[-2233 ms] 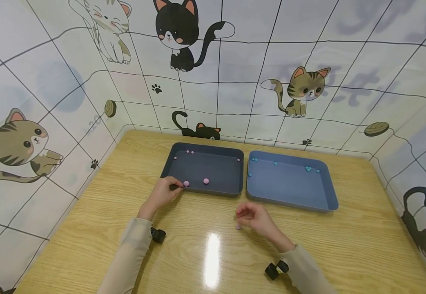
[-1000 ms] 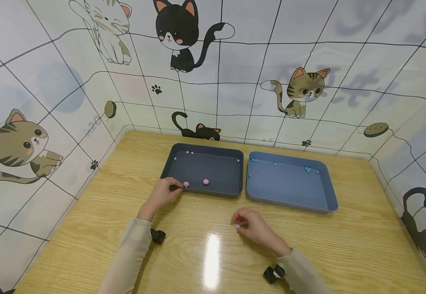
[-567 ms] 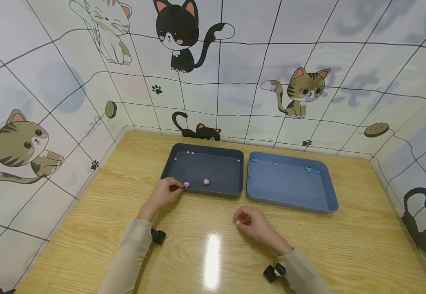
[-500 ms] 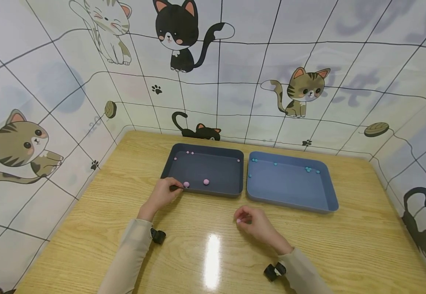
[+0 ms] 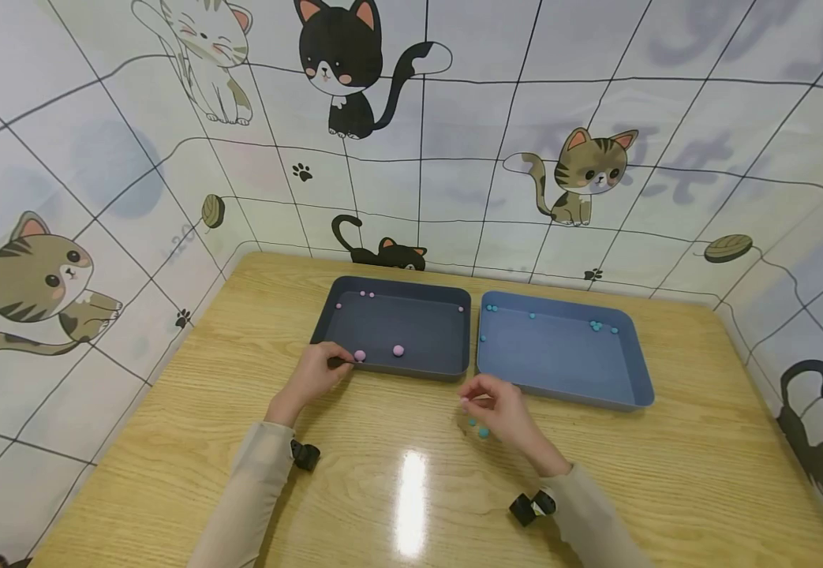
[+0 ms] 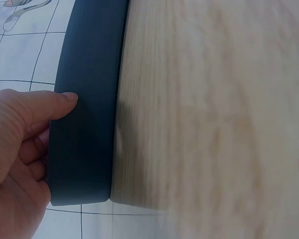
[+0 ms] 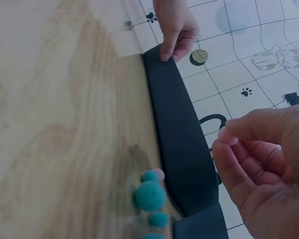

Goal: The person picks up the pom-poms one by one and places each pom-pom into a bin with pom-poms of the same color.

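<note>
My left hand grips the near-left rim of the dark grey tray; in the left wrist view its thumb lies on the outer wall and the other fingers curl over the rim. Several pink pompoms, two of them larger, lie in that tray. My right hand is raised over the table near the gap between the trays. Its thumb and forefinger pinch a small pink pompom. Beneath it, on the table, sit several teal pompoms and another pink pompom, partly hidden in the head view.
A blue tray with several small teal pompoms stands right of the dark tray, almost touching it. Both are on a wooden table. Behind and beside the table rise walls printed with cats.
My right hand has picked a small pink pompom off the table, then lifted it and moved it toward the trays, exposing teal pompoms below. The left hand stays on the tray rim.
</note>
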The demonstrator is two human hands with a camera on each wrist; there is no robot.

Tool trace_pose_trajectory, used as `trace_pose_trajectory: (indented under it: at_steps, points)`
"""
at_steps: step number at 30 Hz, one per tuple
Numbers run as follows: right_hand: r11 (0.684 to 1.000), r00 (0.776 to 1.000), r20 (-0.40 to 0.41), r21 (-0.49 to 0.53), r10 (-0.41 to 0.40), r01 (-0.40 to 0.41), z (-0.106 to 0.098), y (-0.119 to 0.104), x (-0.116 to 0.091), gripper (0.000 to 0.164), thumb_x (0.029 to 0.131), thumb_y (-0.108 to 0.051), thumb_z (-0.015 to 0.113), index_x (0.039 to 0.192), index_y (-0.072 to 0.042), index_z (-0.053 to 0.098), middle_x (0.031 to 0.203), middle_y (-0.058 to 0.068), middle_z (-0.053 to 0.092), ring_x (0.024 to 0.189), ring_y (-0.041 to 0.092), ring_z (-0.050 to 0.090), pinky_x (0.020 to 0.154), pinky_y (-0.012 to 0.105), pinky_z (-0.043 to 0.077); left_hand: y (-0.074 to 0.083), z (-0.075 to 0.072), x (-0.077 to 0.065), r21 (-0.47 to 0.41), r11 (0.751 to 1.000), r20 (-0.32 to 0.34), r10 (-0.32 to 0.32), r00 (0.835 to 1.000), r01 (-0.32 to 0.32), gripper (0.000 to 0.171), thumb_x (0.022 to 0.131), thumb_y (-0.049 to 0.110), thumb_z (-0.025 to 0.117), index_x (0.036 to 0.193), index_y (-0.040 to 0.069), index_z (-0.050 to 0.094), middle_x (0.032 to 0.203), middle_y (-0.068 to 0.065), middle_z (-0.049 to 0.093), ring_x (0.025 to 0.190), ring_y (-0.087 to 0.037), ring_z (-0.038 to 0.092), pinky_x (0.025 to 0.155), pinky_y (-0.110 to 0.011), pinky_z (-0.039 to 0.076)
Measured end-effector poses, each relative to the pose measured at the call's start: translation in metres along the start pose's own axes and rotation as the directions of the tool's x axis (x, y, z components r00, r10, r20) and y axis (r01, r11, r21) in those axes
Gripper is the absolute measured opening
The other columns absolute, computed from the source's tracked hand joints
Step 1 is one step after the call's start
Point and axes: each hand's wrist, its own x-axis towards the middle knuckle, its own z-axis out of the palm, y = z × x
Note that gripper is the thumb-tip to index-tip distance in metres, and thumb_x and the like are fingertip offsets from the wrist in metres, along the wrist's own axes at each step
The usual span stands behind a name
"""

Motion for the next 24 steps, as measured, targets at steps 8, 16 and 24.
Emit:
trace_pose_trajectory:
  at_steps: [8, 16, 24]
  points:
    - [0.996, 0.995, -0.053, 0.02, 0.089, -0.088, -0.008, -0.006, 0.011, 0.011, 0.086, -0.001, 0.065, 0.095, 0.005, 0.065, 0.092, 0.013, 0.066, 0.085, 0.021, 0.064, 0.074, 0.025, 0.054, -0.002, 0.0, 0.001, 0.0, 1.0, 0.0, 0.001, 1.0, -0.001, 0.006, 0.079, -0.002, 0.071, 0.085, -0.001, 0.072, 0.083, -0.01, 0.068, 0.082, -0.026, 0.063, 0.077, -0.041, 0.052]
    - [0.996, 0.995, -0.085, 0.073, 0.055, -0.049, -0.014, -0.02, 0.022, 0.012, 0.086, 0.001, 0.064, 0.096, 0.007, 0.066, 0.094, 0.017, 0.065, 0.086, 0.016, 0.063, 0.074, 0.022, 0.053, -0.003, 0.002, 0.001, 0.011, 1.0, -0.003, 0.006, 1.0, -0.006, 0.007, 0.078, -0.002, 0.071, 0.085, 0.0, 0.072, 0.083, -0.009, 0.068, 0.082, -0.025, 0.063, 0.077, -0.041, 0.052]
    - [0.996, 0.993, -0.107, 0.073, 0.057, -0.05, -0.02, -0.042, 0.034, 0.008, 0.085, 0.004, 0.063, 0.092, 0.007, 0.066, 0.093, 0.019, 0.064, 0.083, 0.013, 0.062, 0.07, 0.02, 0.052, -0.002, 0.002, 0.002, 0.009, 1.0, 0.006, -0.007, 1.0, 0.007, 0.006, 0.079, -0.001, 0.071, 0.085, 0.0, 0.072, 0.084, -0.009, 0.068, 0.083, -0.025, 0.063, 0.077, -0.04, 0.052]
